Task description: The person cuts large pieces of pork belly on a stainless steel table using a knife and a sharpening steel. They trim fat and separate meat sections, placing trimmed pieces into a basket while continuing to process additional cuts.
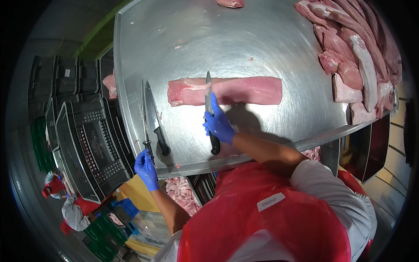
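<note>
A long piece of pink pork loin [248, 91] lies crosswise on the steel table [227, 39]. My blue-gloved right hand [218, 123] is closed round a black-handled knife [214, 143]. Its blade points away from me and lies over the left part of the loin; whether it touches the meat I cannot tell. At the table's left edge my blue-gloved left hand [146, 169] grips the dark handle of a sharpening steel [144, 111], whose rod extends away over the table. Just right of that rod rests a second, broader knife [152, 111] with a black handle.
Several meat cuts [349, 56] are heaped at the table's right side. A small meat piece [231, 3] lies at the far edge. Black crates [94, 144] stand left of the table. Trimmings [180, 191] fill a container below the near edge. Co-workers [75, 214] are at lower left.
</note>
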The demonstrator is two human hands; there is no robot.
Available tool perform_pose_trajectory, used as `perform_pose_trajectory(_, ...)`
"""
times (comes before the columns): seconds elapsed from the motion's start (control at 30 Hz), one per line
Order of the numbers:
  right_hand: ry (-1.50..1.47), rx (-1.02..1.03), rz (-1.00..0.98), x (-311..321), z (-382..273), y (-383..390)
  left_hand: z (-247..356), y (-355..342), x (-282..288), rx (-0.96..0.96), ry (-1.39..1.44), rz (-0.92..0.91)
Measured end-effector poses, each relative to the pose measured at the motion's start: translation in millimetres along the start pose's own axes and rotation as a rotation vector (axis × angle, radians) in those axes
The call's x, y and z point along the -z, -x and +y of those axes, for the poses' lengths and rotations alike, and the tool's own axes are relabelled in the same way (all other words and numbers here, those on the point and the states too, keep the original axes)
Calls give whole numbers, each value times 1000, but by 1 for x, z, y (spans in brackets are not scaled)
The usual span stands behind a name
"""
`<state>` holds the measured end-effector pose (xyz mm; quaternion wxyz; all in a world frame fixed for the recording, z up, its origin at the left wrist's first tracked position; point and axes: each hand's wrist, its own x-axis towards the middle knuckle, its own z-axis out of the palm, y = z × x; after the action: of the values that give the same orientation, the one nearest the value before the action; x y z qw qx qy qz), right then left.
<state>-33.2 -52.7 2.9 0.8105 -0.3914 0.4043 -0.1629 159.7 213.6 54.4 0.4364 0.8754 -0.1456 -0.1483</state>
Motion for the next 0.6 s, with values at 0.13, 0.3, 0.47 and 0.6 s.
perform_pose_trajectory(0.13,-75,-9,-16,7,2,-14,0,7,-1,-7,29,14)
perform_pose_trajectory(0.3,-75,88,4,2,3,-46,14,11,-3,-20,16,6)
perform_pose_trajectory(0.47,148,-80,-199,9,28,37,34,-8,-20,-53,-22,-9)
perform_pose_trajectory(0.6,365,55,-30,41,6,32,60,-39,-80,-31,130,-183)
